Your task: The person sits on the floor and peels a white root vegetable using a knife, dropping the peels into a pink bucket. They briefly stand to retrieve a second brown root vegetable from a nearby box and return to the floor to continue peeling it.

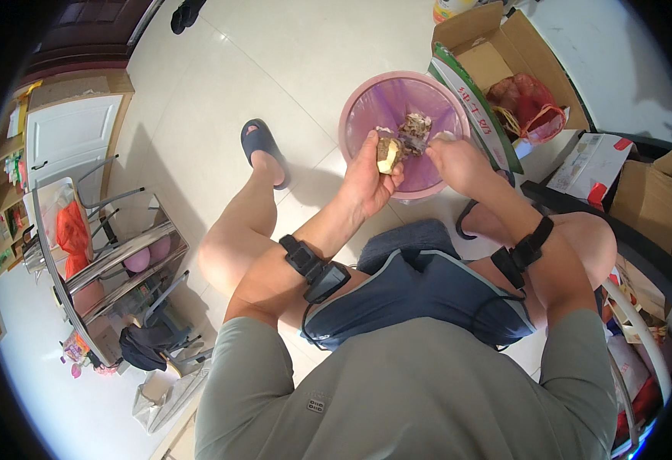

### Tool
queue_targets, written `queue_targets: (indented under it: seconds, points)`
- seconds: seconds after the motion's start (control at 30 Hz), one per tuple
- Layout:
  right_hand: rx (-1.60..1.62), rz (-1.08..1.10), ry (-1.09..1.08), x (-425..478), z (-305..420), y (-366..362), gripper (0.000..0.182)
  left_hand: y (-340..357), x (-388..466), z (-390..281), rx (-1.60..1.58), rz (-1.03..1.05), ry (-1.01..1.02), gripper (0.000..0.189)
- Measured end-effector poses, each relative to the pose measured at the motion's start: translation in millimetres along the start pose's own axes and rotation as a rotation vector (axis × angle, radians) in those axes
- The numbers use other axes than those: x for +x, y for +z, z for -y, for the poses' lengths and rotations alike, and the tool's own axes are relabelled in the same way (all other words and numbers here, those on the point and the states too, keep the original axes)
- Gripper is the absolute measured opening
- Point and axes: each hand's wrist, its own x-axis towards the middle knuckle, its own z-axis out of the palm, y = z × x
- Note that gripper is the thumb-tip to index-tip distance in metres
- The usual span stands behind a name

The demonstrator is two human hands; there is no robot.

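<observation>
My left hand (370, 179) holds a brown root vegetable (390, 154) with a pale yellow strip bare of skin. Close on its right, my right hand (458, 163) is curled around a small tool, mostly hidden by the fingers; its kind is not clear. Both hands are over a round pink bin (350, 109), which stands on the floor between my feet. A thin purple plastic bag (379, 103) lines it. Brown and whitish scraps (416, 123) lie inside, partly covered by my hands.
Right of the bin stands an open cardboard box (534, 43) with a red mesh bag (523, 98). More cartons (592, 164) lie beyond a dark bar (612, 230). At left are a table (169, 230) with metal legs and a white cabinet (71, 129). Dark shoes (185, 16) lie far off.
</observation>
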Motion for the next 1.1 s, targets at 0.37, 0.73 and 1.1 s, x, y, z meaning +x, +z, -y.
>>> queue_targets:
  seconds: [0.37,0.73,1.1]
  points:
    - [0.09,-0.242,-0.373,-13,45,-18,0.011,-1,-3,-5,-0.092,0.055,-0.117,0.049]
    - [-0.002,-0.225,-0.322,-13,36,-9,0.01,-8,1,-2,-0.204,0.127,-0.196,0.044]
    - [-0.023,0.027,0.094,-4,7,2,0.024,0,-11,-3,-0.094,0.075,-0.101,0.046]
